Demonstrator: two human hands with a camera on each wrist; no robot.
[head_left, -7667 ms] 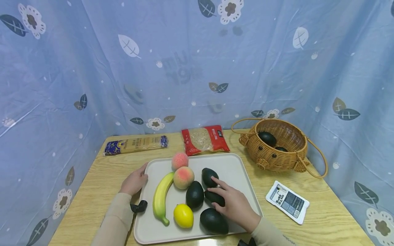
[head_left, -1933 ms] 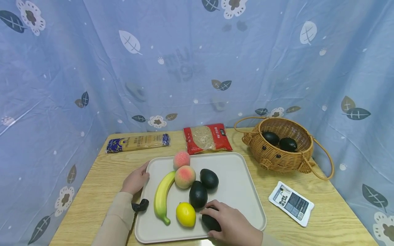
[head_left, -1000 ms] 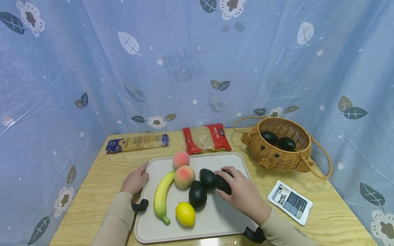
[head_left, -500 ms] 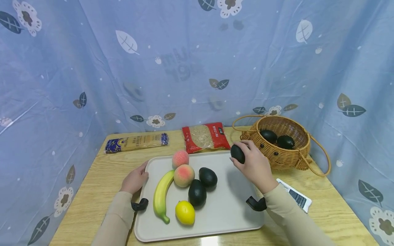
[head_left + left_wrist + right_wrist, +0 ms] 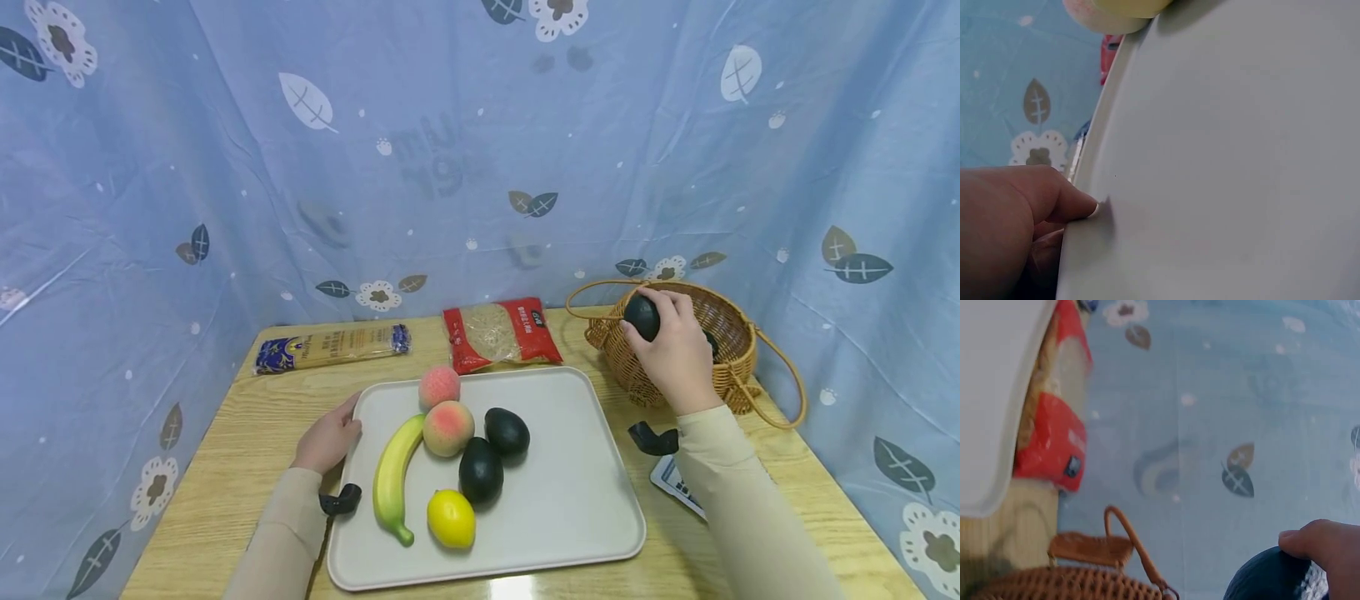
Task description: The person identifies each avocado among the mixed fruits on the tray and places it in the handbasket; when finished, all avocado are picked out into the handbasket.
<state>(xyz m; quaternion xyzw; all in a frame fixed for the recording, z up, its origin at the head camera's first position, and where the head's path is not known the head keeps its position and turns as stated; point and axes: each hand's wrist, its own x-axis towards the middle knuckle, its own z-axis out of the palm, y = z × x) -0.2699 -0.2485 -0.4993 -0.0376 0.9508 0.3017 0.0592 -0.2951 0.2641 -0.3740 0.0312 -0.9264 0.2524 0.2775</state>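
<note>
My right hand [image 5: 672,354] holds a dark avocado [image 5: 642,317] over the near-left rim of the wicker basket [image 5: 622,360]. The right wrist view catches the same avocado [image 5: 1269,578] under my thumb. Inside the basket another dark avocado [image 5: 711,343] peeks out, mostly hidden by my hand. My left hand [image 5: 327,439] grips the left rim of the white tray [image 5: 570,500], thumb [image 5: 1075,203] over the edge. On the tray lie two avocados [image 5: 481,472], a banana [image 5: 395,479], a lemon [image 5: 452,518] and two peaches [image 5: 448,428].
Behind the tray lie a red noodle bag [image 5: 501,334] and a long pasta packet [image 5: 333,348]. A white pouch [image 5: 675,485] is partly covered by the right sleeve. The basket's loop handles [image 5: 787,392] stick out sideways. A blue curtain [image 5: 420,167] surrounds the wooden table [image 5: 225,467].
My right hand has picked an avocado off the tray's near right part and carried it up and right to the basket. Earlier, another avocado joined the basket. The left hand has stayed put.
</note>
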